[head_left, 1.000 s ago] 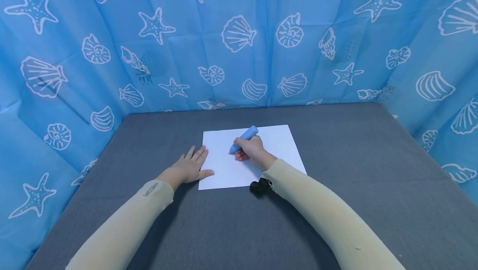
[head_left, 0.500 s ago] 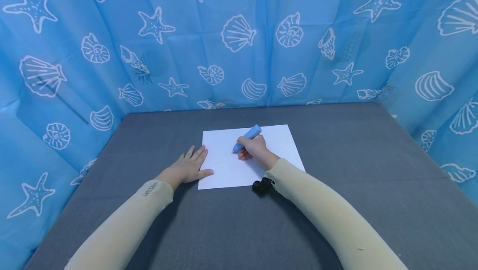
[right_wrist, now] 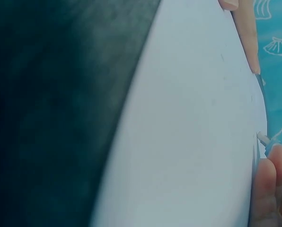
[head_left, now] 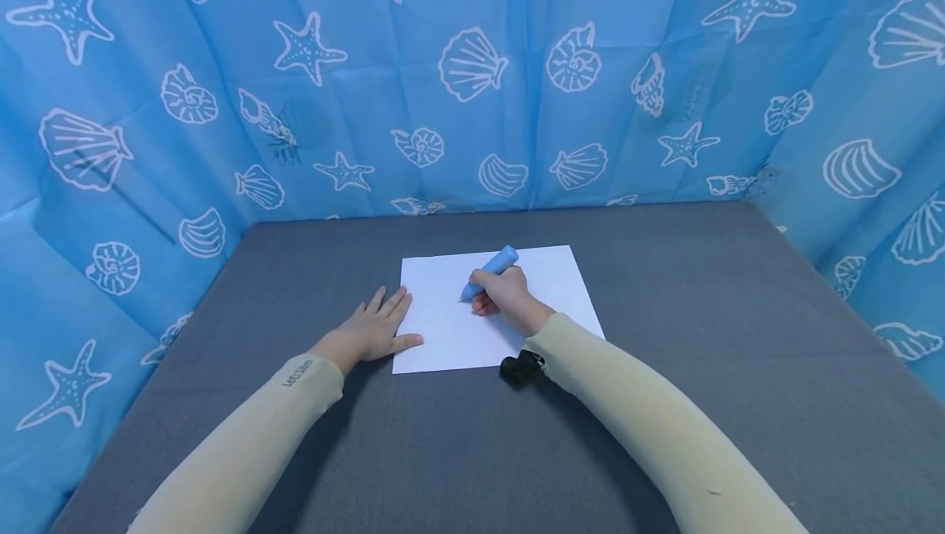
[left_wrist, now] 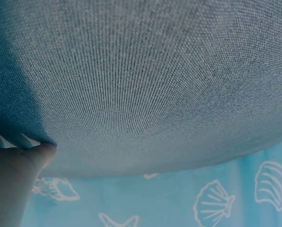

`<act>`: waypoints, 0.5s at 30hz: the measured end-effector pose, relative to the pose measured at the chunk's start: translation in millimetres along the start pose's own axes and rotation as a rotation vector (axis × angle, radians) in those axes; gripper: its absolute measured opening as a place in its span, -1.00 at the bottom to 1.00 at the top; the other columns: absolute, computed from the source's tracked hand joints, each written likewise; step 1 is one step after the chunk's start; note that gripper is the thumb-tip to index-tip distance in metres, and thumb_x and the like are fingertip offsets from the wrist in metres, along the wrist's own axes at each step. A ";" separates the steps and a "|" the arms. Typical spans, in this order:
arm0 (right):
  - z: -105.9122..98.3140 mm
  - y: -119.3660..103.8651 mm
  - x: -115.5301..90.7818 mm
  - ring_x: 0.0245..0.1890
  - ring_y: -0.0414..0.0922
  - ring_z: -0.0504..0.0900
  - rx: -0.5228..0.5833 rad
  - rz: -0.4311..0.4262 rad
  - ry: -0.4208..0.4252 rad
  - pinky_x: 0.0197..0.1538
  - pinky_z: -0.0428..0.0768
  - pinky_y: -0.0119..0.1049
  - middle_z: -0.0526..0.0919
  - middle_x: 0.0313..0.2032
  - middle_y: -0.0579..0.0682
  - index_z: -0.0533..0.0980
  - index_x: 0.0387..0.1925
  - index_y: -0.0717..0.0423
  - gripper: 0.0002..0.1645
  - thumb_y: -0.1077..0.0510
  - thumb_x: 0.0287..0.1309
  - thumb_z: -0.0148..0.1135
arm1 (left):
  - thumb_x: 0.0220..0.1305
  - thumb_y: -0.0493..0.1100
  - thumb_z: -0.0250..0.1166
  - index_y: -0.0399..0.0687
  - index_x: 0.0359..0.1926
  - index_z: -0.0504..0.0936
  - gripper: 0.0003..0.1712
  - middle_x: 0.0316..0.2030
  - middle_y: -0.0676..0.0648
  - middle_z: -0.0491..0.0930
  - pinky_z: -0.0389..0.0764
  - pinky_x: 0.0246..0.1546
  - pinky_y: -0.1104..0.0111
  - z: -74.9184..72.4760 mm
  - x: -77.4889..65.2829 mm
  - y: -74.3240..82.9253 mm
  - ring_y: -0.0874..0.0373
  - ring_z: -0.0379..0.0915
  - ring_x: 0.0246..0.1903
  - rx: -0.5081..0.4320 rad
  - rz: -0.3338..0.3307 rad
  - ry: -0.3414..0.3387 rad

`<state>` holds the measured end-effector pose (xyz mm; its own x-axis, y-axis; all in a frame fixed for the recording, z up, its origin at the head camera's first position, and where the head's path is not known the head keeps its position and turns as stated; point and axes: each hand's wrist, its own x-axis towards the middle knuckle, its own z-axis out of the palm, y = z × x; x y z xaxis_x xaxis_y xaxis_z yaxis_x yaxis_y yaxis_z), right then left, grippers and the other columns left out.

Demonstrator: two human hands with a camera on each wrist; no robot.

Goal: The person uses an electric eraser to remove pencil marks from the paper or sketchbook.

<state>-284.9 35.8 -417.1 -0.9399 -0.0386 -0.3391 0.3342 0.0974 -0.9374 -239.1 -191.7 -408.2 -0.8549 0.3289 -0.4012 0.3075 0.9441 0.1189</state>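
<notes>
A white sheet of paper [head_left: 443,345] lies on the grey cloth. My left hand [head_left: 376,327] rests flat along its left edge, fingers spread and thumb on the sheet. In the left wrist view, part of this left hand [left_wrist: 20,165] shows at the lower left. My right hand [head_left: 505,292] grips a thick blue pen [head_left: 504,259] like a writing tool, leaning up to the right, its tip at the paper near the middle. The right wrist view has the pen's narrow pale tip [right_wrist: 262,138] at the sheet, past the fingertips [right_wrist: 265,175]. Faint short marks show on the paper there.
Grey cloth [head_left: 687,288] covers the table around the sheet. Behind and at both sides hangs a blue curtain [head_left: 413,25] printed with white shells and starfish. A small black device [head_left: 519,368] sits under the right wrist at the sheet's near edge.
Over the last second my right hand and the pen have shifted slightly to the right on the sheet, mostly in the first half. My left hand stays in place.
</notes>
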 end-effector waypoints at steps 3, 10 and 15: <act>-1.0 -0.2 -0.1 -0.75 -0.22 0.55 -0.007 0.004 0.014 -0.57 0.59 -0.42 0.55 -0.70 0.04 0.52 -0.38 0.34 -0.75 0.16 0.22 0.18 | 0.39 0.40 -0.13 -0.16 0.54 -0.22 0.02 0.53 -0.18 -0.30 -0.18 0.37 -0.16 0.5 0.5 -0.7 -0.25 -0.49 0.46 0.008 -0.001 -0.003; 6.2 -1.1 -0.9 -0.76 -0.23 0.54 0.000 0.000 -0.028 -0.57 0.60 -0.40 0.55 -0.71 0.02 0.52 -0.39 0.34 -0.75 0.17 0.21 0.18 | 0.39 0.41 -0.13 -0.17 0.53 -0.20 0.02 0.52 -0.19 -0.28 -0.17 0.37 -0.17 0.5 1.0 -0.4 -0.27 -0.47 0.46 0.010 -0.008 0.000; 4.3 -2.1 -2.8 -0.76 -0.23 0.54 0.007 -0.003 -0.011 -0.57 0.59 -0.40 0.54 -0.71 0.03 0.51 -0.40 0.34 -0.77 0.18 0.20 0.17 | 0.39 0.40 -0.13 -0.18 0.53 -0.18 0.01 0.52 -0.19 -0.27 -0.17 0.36 -0.18 0.8 1.7 -0.6 -0.27 -0.46 0.46 0.002 -0.002 0.005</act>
<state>-282.6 31.5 -414.5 -0.9402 -0.0501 -0.3369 0.3317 0.0904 -0.9390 -240.4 -191.8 -409.7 -0.8578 0.3271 -0.3966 0.3064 0.9447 0.1164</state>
